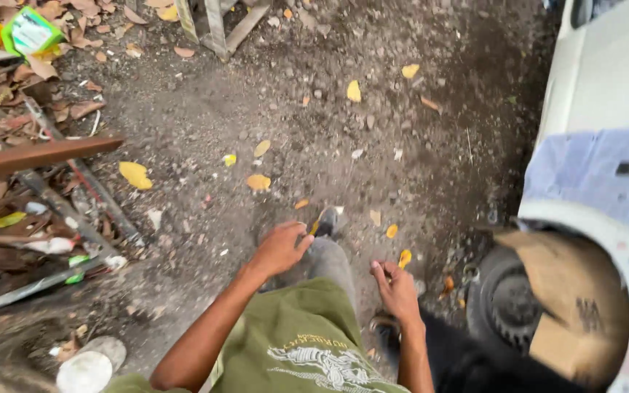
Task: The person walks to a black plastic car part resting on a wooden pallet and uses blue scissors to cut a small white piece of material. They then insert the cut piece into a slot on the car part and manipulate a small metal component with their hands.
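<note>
A person's left hand [279, 247] hangs loosely curled and empty above a grey-trousered knee [331, 263]. The right hand [396, 290], fingers half bent, also holds nothing. Below lies bare dirt ground [314, 124] strewn with yellow leaves [135, 175]; a wheel [507, 302] sits just right, scrap metal bars [38, 155] left.

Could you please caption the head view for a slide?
Both hands, left hand and right hand, hang empty over leaf-strewn dirt ground beside a wheel.

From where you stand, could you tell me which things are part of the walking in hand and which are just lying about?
In hand:
left hand, empty, swinging over the knee
right hand, empty
shoe on the dirt

Lying about:
rusty beam
yellow leaves
green packet
wheel
white lid
</note>
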